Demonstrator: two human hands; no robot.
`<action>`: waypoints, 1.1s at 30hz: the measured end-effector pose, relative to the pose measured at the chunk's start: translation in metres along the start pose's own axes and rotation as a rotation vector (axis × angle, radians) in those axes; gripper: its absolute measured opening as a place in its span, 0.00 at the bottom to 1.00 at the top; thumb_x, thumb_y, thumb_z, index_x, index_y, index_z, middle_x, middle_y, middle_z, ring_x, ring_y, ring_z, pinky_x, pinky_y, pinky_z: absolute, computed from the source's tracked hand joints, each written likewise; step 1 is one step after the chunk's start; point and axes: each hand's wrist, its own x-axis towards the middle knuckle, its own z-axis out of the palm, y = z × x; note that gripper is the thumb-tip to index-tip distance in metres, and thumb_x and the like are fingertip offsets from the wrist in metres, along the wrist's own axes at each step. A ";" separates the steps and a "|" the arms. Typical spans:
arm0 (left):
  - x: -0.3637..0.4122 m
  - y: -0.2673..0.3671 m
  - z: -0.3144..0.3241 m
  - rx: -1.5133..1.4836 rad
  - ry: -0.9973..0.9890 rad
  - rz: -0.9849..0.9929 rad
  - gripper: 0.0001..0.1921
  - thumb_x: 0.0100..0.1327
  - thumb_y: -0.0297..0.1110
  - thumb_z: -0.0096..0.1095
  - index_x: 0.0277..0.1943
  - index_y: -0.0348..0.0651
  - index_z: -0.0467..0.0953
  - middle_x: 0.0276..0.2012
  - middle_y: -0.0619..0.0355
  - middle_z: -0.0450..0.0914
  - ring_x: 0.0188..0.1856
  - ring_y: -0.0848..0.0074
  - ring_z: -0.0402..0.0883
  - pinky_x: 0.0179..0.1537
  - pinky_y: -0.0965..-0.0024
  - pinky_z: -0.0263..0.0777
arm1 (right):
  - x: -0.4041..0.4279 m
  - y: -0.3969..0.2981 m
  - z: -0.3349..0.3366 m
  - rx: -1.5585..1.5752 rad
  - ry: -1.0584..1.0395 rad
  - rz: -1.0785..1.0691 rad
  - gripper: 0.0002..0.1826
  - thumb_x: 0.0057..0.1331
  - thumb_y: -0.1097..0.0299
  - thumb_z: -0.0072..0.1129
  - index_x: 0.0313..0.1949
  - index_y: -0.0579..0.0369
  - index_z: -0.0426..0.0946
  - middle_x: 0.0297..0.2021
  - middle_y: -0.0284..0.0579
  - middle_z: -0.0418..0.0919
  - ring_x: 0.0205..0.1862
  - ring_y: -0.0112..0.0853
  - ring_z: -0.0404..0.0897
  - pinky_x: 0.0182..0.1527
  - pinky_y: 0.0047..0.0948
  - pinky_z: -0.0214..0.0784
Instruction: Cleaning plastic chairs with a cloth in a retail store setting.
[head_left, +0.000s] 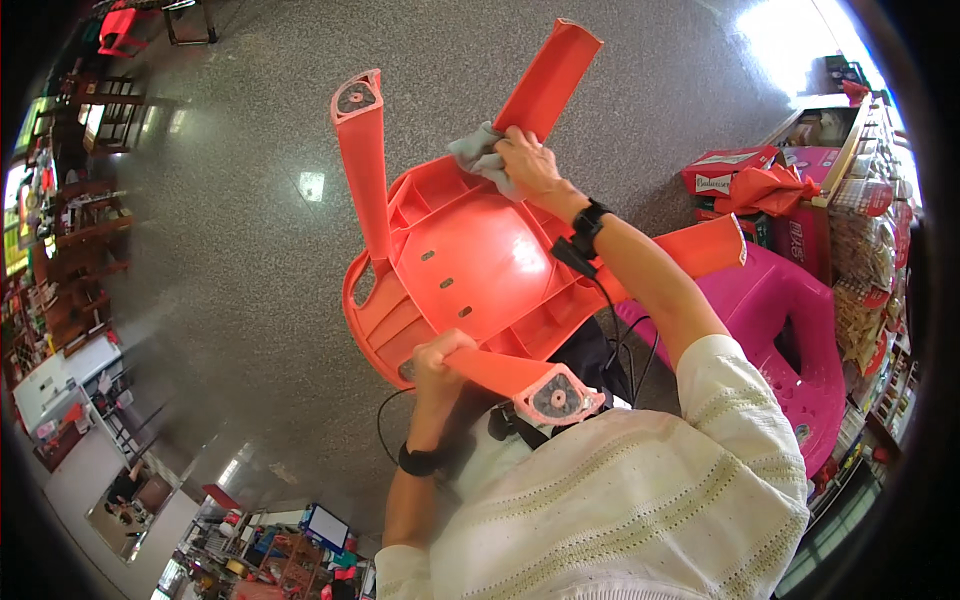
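Observation:
An orange-red plastic chair (465, 262) is turned over in front of me, its underside and four splayed legs facing up. My left hand (441, 360) grips the base of the near leg (510, 371), whose hollow end points toward my body. A grey cloth (478, 154) is bunched under my right hand (531, 165), pressed against the base of the far leg (551, 79). The other legs stick out at the upper left and at the right, the right one partly behind my right forearm. Slots show in the seat's underside.
A magenta plastic chair (795, 322) stands close on my right. Beyond it are stacked boxes (731, 169) with a red plastic bag (772, 189) and shelves of packaged goods (862, 255). Dark cables (634, 352) hang near my waist. Speckled stone flooring (247, 262) extends to the left.

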 end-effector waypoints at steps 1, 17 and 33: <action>0.000 0.001 -0.001 -0.009 0.005 0.007 0.05 0.50 0.25 0.59 0.23 0.36 0.72 0.17 0.55 0.73 0.19 0.76 0.74 0.23 0.76 0.65 | -0.002 0.006 -0.008 -0.051 0.012 0.019 0.15 0.51 0.58 0.62 0.32 0.56 0.78 0.41 0.46 0.70 0.45 0.41 0.72 0.41 0.43 0.69; -0.007 -0.008 -0.006 0.048 0.027 0.105 0.17 0.59 0.42 0.59 0.22 0.37 0.71 0.15 0.62 0.72 0.18 0.83 0.72 0.20 0.79 0.62 | 0.009 0.030 -0.033 -0.519 -0.049 -0.285 0.14 0.52 0.63 0.57 0.40 0.45 0.75 0.45 0.34 0.70 0.48 0.33 0.68 0.45 0.35 0.61; -0.011 -0.014 -0.007 -0.006 0.086 -0.024 0.05 0.51 0.25 0.54 0.22 0.35 0.72 0.15 0.59 0.72 0.20 0.83 0.70 0.23 0.79 0.62 | -0.026 -0.025 -0.133 -0.149 0.069 0.347 0.12 0.57 0.70 0.53 0.41 0.50 0.79 0.42 0.48 0.75 0.45 0.47 0.76 0.47 0.42 0.70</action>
